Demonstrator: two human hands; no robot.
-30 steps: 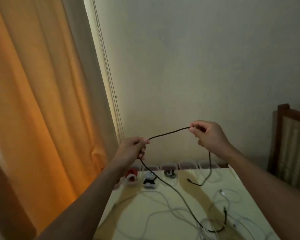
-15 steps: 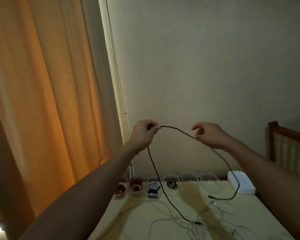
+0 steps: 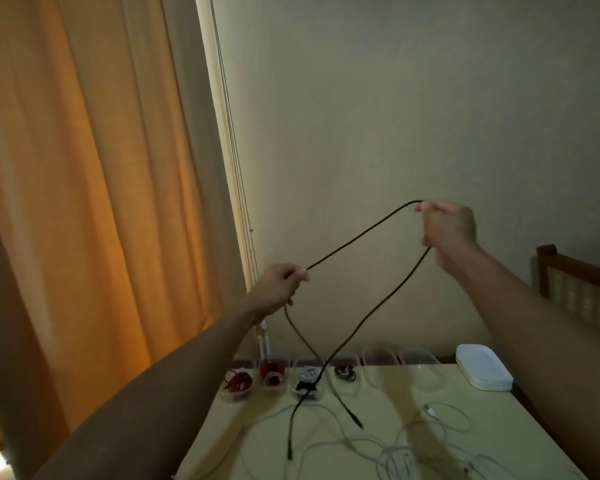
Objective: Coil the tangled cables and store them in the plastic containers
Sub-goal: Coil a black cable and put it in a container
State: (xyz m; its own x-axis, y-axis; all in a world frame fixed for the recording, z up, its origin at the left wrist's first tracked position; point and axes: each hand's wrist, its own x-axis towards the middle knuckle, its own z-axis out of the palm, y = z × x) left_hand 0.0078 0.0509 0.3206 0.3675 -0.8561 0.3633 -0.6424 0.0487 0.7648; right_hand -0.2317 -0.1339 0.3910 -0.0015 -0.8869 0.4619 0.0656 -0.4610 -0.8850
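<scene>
A thin black cable (image 3: 361,233) is held up in the air by both hands. It is pinched by the curled fingers (image 3: 300,273) of the left hand (image 3: 278,289). It is also gripped in the right hand (image 3: 447,230), whose fingers (image 3: 426,206) are curled tight around it. The right hand is held higher than the left hand.

Between the two sets of fingers the cable is pulled into a slanted line. From under the right fingers one part hangs down and to the left. From under the left fingers the other part hangs down and to the right. The two hanging parts are crossed below the fingers. Both ends are seen low down by the pale yellow table (image 3: 388,403). It cannot be told if they touch it.

Far below the fingers, a row of small clear plastic containers (image 3: 378,362) is lined up along the back of the table. Coiled cables are seen in the ones on the left. A stack of flat white lids (image 3: 484,370) is placed below the right hand, just beside the row. Tangled white cables (image 3: 395,452) are spread on the table, well below both hands.

An orange curtain (image 3: 84,168) is hung to the left of the left hand. A brown wooden chair (image 3: 582,292) is seen to the right of the right hand.
</scene>
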